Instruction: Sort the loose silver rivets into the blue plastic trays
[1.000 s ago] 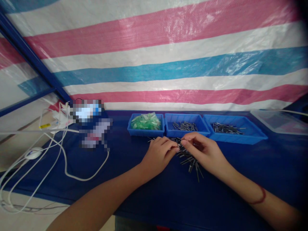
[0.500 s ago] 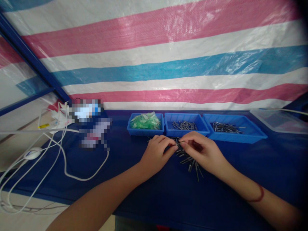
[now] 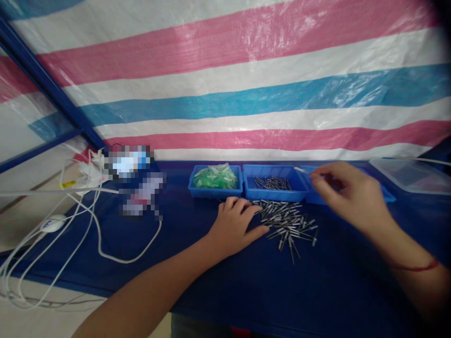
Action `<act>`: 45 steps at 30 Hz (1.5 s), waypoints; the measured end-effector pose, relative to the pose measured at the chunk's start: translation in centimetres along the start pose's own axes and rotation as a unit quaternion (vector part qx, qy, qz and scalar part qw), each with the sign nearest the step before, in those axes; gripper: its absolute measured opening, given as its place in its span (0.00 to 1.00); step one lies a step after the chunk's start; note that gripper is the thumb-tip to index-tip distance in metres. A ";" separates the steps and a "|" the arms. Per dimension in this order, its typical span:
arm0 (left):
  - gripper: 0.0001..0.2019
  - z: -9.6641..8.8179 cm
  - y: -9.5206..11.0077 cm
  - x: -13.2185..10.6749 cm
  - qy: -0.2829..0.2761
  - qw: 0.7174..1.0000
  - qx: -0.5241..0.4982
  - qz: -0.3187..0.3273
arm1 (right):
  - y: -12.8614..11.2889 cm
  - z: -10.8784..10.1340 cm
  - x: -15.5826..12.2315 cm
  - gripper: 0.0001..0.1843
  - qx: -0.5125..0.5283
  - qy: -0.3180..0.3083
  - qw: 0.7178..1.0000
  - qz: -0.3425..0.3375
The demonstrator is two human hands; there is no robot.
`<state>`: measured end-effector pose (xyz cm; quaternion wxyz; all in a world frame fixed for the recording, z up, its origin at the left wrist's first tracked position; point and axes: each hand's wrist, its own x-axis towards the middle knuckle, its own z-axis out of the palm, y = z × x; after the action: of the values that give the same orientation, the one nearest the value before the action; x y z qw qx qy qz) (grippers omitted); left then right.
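Note:
A loose pile of small metal pins (image 3: 287, 221) lies on the dark blue table (image 3: 197, 277). My left hand (image 3: 236, 224) rests at the pile's left edge, fingers slack and partly spread, holding nothing I can see. My right hand (image 3: 347, 193) is lifted above the right blue tray (image 3: 385, 196), fingers pinched on a thin pin (image 3: 301, 170) that sticks out to the left. The middle blue tray (image 3: 271, 188) holds several pins. The left blue tray (image 3: 214, 183) holds green plastic pieces.
White cables (image 3: 91, 225) loop over the table's left part beside blurred items (image 3: 136, 185). A clear plastic tray (image 3: 412, 176) sits at the far right. A striped pink, white and blue tarp (image 3: 225, 84) closes off the back.
My right hand has left the pile and risen to the right, over the right tray, with a pin pinched in it. My left hand has loosened and stayed by the pile.

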<state>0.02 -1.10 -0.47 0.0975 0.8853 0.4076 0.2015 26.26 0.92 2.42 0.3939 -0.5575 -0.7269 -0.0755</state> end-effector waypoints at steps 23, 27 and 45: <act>0.14 0.5 0.4 0.2 0.003 0.999 0.053 0.008 | 2.6 -0.9 0.4 0.16 -0.226 0.092 0.969 -0.033; 0.11 0.6 0.5 0.4 -0.001 0.997 0.078 0.007 | -0.8 0.0 -0.1 0.12 -0.125 0.057 0.986 -0.097; 0.09 -0.3 0.8 0.4 0.074 0.995 -0.063 -0.033 | -5.9 3.0 -2.8 0.10 0.264 -0.174 0.948 0.038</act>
<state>0.67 -1.27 0.16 0.1291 0.8463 0.4293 0.2878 19.83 -1.66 0.50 0.3971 -0.4653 -0.7563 0.2318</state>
